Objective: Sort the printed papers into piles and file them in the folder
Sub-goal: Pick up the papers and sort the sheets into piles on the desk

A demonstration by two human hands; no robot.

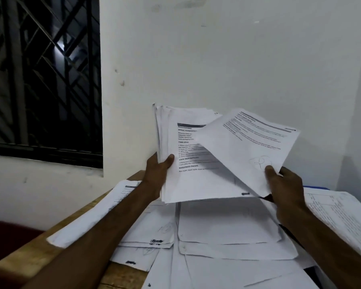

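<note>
Holding a raised stack by its left edge, the left grip is curling round it, thumb on the top page. Just right of it, the right grip is pinching the lower corner of a single sheet, angling it off that stack. Piles are lying on the tabletop beneath both grips. Sorting is judged underway; the next move is calling for matching this sheet to its pile.
</note>
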